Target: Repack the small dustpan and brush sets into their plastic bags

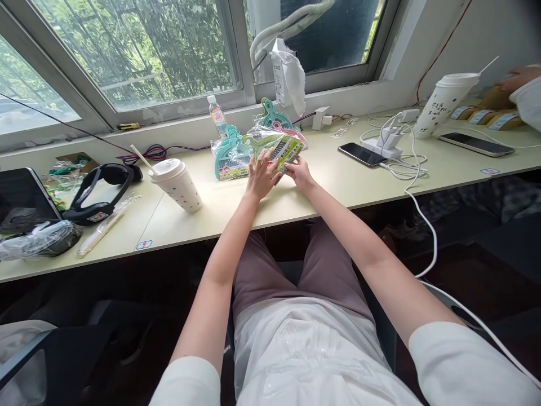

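Note:
A green dustpan-and-brush set [276,145] in clear plastic wrap is tilted up off the desk between my hands. My left hand [262,176] grips its lower left part, fingers lying across the front. At its lower right corner, my right hand [301,173] pinches the label edge. Just left of it stands a teal dustpan-and-brush set [230,149], also wrapped. Behind are another teal-green dustpan [274,114] and a pink dustpan [301,137], partly covered by the set I hold.
A lidded paper cup [180,189] with a straw, a headset [103,192] and wrapped chopsticks [105,225] are at left. Right are a phone [361,154], a power strip [384,144] with cables, and a large cup [442,107]. A bottle [216,115] stands behind. Another person's hand [518,78] is far right.

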{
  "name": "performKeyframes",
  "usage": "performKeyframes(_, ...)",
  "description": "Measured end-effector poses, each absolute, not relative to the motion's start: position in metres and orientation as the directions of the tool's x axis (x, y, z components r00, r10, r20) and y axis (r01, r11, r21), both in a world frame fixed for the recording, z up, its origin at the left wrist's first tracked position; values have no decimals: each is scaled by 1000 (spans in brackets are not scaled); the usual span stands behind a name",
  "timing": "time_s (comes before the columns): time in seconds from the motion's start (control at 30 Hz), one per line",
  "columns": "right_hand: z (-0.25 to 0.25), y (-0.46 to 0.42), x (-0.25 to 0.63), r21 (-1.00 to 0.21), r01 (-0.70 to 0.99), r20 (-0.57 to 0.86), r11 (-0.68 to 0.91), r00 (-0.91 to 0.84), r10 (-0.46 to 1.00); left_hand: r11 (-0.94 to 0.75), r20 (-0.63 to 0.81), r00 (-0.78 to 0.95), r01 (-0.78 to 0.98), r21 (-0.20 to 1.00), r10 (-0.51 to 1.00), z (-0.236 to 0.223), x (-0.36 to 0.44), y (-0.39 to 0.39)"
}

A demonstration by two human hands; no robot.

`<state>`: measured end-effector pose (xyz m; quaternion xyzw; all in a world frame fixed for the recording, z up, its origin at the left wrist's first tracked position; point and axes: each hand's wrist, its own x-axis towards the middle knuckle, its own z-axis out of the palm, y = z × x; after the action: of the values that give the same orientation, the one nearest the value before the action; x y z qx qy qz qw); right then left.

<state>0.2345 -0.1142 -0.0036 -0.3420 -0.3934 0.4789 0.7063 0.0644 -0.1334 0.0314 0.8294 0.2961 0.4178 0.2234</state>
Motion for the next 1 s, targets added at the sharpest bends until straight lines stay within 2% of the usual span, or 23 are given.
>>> performKeyframes(0.13,0,-117,233,-857,-404,239,319,238,941,-770,564,537,321,551,627,33,64,-133)
performKeyframes(0.33,4,-120,233,-865,-401,213,302,253,944,-775,558,542,367,515,628,31,64,-133)
performKeyframes(0.47,2,-118,234,-864,-399,225,306,239,945,-783,610,500,480,396,614,33,63,-136)
performKeyframes(0.57,0,-117,235,-858,-403,242,319,230,943,-694,651,397,660,288,647,37,62,-141)
performKeyframes(0.7,-1,-115,233,-866,-384,255,321,213,943,-502,660,228,826,258,715,38,62,-140)
performKeyframes(0.8,-2,-115,231,-884,-353,250,308,201,947,-443,630,224,871,213,744,34,62,-135)
performKeyframes(1.0,-4,-115,231,-900,-292,286,323,162,944,-492,665,270,854,169,696,28,64,-128)
